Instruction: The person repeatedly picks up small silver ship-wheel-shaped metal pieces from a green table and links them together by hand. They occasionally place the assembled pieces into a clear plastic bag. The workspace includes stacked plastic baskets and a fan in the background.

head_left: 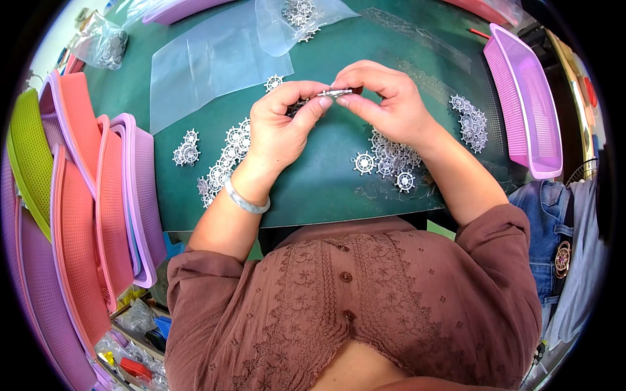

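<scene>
Between my two hands, over the middle of the green table, is a silver ship's-wheel charm (335, 93), seen nearly edge-on. My left hand (284, 120) pinches its left end between thumb and forefinger; more silver metal shows dimly inside its curled fingers. The thumb and fingertips of my right hand (386, 98) grip the right end. Below my right hand lies a pile of ship's-wheel charms (394, 156), partly hidden by that hand. A long heap of like charms (226, 156) runs beside my left wrist, and one single charm (274, 82) lies just beyond my left hand.
The green table (313, 189) carries a small charm cluster (187, 148) at left and another (471, 122) at right. Clear plastic sheets (208, 62) lie at the back, near a bag with charms (301, 12). Stacked baskets (140, 195) crowd the left edge; a purple basket (521, 98) stands right.
</scene>
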